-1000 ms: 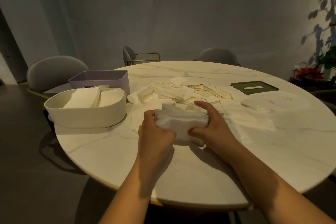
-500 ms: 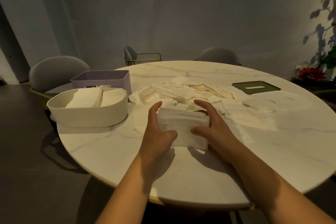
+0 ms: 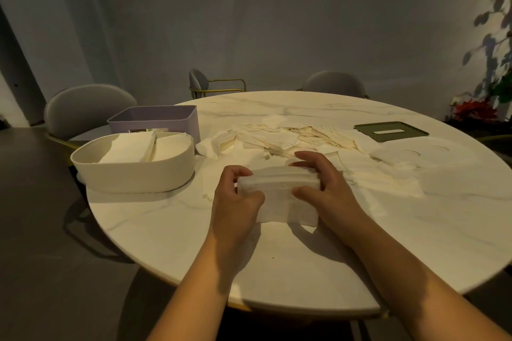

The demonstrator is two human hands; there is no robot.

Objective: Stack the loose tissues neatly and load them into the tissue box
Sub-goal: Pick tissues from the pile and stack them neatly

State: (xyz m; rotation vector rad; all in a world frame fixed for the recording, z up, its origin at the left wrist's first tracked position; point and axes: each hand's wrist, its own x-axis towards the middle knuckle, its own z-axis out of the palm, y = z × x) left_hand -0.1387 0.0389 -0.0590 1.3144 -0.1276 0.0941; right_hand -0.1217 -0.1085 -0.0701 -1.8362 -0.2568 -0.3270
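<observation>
A thick stack of white tissues (image 3: 279,191) stands on the round marble table (image 3: 304,266), held from both ends. My left hand (image 3: 235,202) grips its left end, fingers curled over the top and thumb at the front. My right hand (image 3: 324,188) grips the right end the same way. Behind the hands lies a spread heap of loose tissues (image 3: 291,138). A cream oval tissue box (image 3: 133,166) sits to the left, open, with folded tissues inside.
A lilac rectangular box (image 3: 155,119) stands behind the cream one. A dark green slotted lid (image 3: 390,131) and a white lid (image 3: 424,151) lie at the right. Grey chairs (image 3: 88,108) ring the table's far side. Plants and red flowers stand at the far right.
The left hand's fingers have curled back over the stack's left end after opening upright half a second ago. The stack sits squarer and has stayed between both hands.
</observation>
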